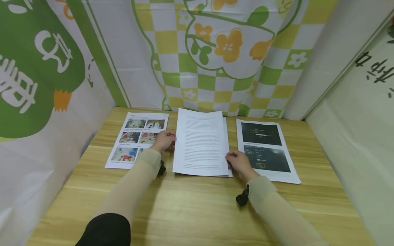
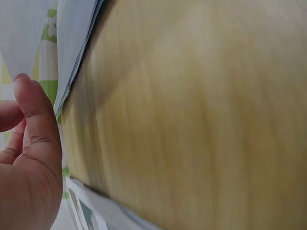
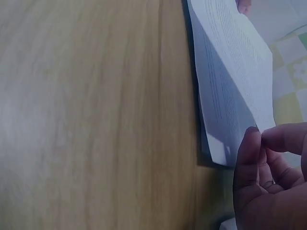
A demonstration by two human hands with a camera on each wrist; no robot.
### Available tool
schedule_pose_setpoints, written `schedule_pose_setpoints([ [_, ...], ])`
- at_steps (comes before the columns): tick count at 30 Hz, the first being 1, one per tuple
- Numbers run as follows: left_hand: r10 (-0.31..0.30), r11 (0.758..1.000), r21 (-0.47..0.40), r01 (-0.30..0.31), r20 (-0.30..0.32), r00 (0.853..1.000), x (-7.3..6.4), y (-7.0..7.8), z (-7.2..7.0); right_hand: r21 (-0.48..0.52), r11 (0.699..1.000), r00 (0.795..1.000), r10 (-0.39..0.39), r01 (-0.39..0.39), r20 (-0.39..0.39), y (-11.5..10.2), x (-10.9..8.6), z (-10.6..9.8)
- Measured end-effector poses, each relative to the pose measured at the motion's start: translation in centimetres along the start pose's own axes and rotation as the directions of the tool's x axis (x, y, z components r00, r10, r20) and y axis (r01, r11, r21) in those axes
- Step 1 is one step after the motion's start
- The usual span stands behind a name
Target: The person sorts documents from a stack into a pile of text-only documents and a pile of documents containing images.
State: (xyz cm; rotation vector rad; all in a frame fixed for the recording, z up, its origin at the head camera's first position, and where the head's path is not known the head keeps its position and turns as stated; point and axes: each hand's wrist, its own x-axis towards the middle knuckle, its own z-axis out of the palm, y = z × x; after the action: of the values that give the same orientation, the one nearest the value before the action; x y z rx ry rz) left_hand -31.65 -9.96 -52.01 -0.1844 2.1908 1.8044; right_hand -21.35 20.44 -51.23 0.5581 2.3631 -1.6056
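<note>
A white sheet of printed text (image 1: 200, 143) is raised a little above a paper stack in the middle of the table. My left hand (image 1: 164, 140) pinches its left edge between thumb and fingers; the left wrist view shows the paper's corner at the fingertips of that hand (image 2: 33, 139). On the opposite edge, my right hand (image 1: 240, 162) pinches the same sheet. The right wrist view shows the sheet (image 3: 240, 62) bowing up from the printed stack (image 3: 218, 115) beneath, with the right hand (image 3: 273, 172) at its edge.
To the left lies a stack of pages with colour photos (image 1: 129, 153). Pages with two dark pictures (image 1: 267, 150) lie on the right. The wooden table (image 1: 191, 212) meets a patterned curtain (image 1: 215, 82) at the back and pale walls at the sides.
</note>
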Motion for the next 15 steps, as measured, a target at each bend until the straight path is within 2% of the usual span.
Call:
schedule_pose_setpoints([
  [9, -0.002, 0.997, 0.072, 0.003, -0.017, 1.0, -0.1, 0.4, 1.6, -0.027, 0.999, 1.0, -0.023, 0.023, 0.014, 0.6, 0.1, -0.9],
  [15, -0.036, 0.995, 0.098, 0.036, 0.0, 0.999, 0.1, 0.8, 2.3, -0.082, 0.995, 0.998, -0.058, 0.06, 0.023, 0.3, -0.1, -1.7],
])
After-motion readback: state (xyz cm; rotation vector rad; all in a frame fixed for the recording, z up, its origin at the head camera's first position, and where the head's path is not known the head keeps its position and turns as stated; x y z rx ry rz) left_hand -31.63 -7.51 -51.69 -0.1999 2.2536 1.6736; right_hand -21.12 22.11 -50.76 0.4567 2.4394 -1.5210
